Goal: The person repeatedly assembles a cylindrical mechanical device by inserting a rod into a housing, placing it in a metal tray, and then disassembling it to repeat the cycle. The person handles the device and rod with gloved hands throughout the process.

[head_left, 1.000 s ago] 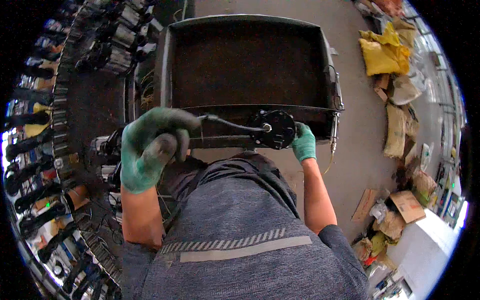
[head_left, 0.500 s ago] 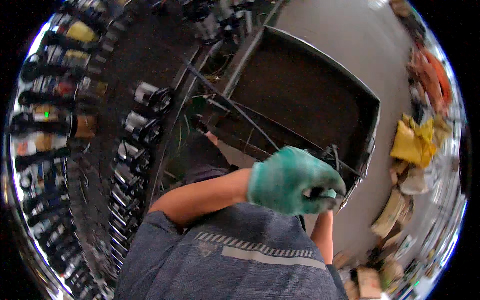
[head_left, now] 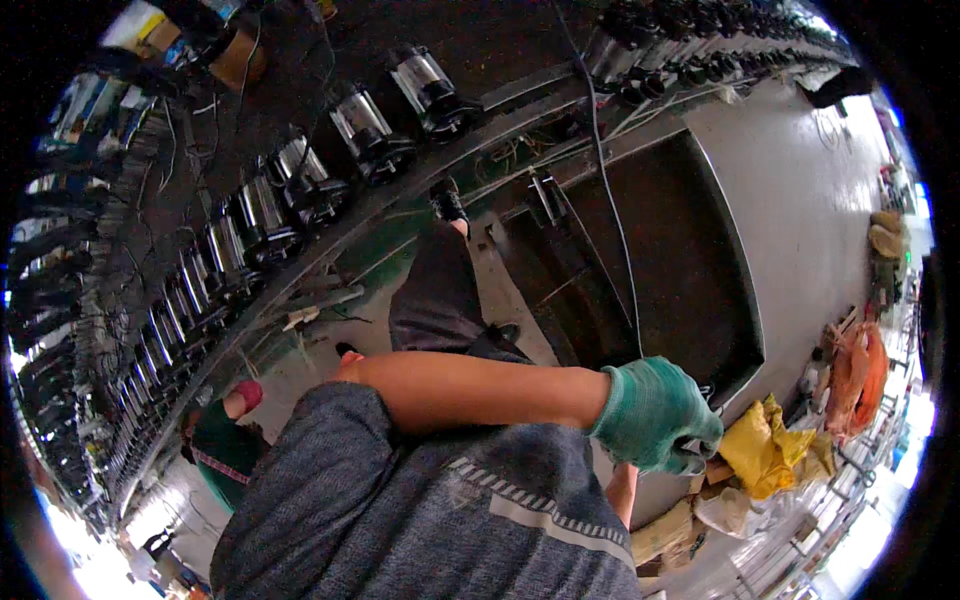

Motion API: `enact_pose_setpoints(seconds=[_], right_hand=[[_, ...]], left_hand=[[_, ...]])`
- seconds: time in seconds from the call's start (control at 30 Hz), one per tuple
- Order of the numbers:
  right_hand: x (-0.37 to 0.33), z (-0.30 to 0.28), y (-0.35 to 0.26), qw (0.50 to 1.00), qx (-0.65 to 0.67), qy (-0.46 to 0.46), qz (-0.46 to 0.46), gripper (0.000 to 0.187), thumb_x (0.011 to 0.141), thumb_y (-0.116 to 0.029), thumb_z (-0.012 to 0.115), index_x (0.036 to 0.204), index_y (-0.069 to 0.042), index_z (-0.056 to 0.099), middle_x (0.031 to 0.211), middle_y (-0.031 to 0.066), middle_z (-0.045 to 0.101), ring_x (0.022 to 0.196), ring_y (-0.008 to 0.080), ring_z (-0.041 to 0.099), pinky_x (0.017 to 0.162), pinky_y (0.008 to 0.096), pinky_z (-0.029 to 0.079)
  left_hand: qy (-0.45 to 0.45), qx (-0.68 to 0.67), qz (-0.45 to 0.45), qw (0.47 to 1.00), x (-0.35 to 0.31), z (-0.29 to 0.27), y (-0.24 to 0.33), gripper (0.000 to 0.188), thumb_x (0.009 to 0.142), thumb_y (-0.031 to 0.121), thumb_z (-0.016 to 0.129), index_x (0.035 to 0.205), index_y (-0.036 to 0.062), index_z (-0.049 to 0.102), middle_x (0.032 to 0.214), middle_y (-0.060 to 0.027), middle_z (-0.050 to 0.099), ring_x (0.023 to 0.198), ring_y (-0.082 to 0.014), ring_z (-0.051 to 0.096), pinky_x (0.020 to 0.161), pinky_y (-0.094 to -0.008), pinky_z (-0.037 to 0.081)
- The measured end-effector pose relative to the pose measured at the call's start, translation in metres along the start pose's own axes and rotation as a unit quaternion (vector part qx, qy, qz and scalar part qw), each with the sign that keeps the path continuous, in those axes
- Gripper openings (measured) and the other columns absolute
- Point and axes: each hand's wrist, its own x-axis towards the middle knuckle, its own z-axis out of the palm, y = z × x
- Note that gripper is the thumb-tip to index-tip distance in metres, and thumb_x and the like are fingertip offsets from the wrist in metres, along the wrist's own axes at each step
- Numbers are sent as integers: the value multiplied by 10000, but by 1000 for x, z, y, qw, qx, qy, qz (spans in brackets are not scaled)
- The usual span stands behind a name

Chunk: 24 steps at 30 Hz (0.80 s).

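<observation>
My left forearm reaches across my body to the right. My left hand (head_left: pixel 655 415), in a green knitted glove with dark fingertips, has its fingers curled closed; what lies in them, if anything, I cannot make out. A black cable (head_left: pixel 612 205) hangs from the top of the picture and passes out of sight at the glove's upper edge. Only the forearm of my right arm shows, below the glove; the right hand is hidden behind the left. Just beyond the glove stands a large dark metal bin (head_left: pixel 741 255) with a pale rim, a silver part (head_left: pixel 547 197) at its near-left corner.
Silver cylindrical motors (head_left: pixel 365 130) with black ends line a long dark bench on the left. A yellow sack (head_left: pixel 765 448), an orange bundle (head_left: pixel 858 380) and cardboard lie on the floor at right. Another person (head_left: pixel 225 445) in green is at the lower left.
My view has turned, so the bench and bin have swung round. My gloved left hand has moved right and slightly down in the picture. The other person has come into view.
</observation>
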Motion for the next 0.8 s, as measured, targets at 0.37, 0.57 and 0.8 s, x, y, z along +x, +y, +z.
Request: enact_pose_setpoints(seconds=[0.37, 0.57, 0.8], right_hand=[[2, -12, 4, 1000, -19, -11, -16, 355, 913, -60, 588, 1262, -57, 651, 1207, 162, 683, 1084, 334, 656, 948, 394, 520], [10, -17, 3, 998, -42, -31, -32, 363, 913, -49, 580, 1269, -59, 648, 1212, 157, 683, 1089, 322, 655, 954, 389, 518], [15, -20, 2, 995, -68, -52, -43, 372, 914, -36, 570, 1278, -60, 645, 1219, 152, 683, 1093, 307, 654, 961, 384, 515]], left_hand=[[-2, 2, -10, 1000, 9, 20, -1, 254, 811, 406, 743, 965, 204, 751, 868, -89, 738, 808, -355, 710, 712, -473, 565], [8, 9, -13, 1000, 7, 16, 0, 229, 795, 396, 740, 906, 196, 735, 817, -97, 725, 790, -354, 711, 686, -477, 563], [12, 10, -10, 1000, -3, 8, -6, 231, 810, 398, 712, 937, 207, 736, 813, -86, 728, 794, -350, 713, 693, -470, 562]])
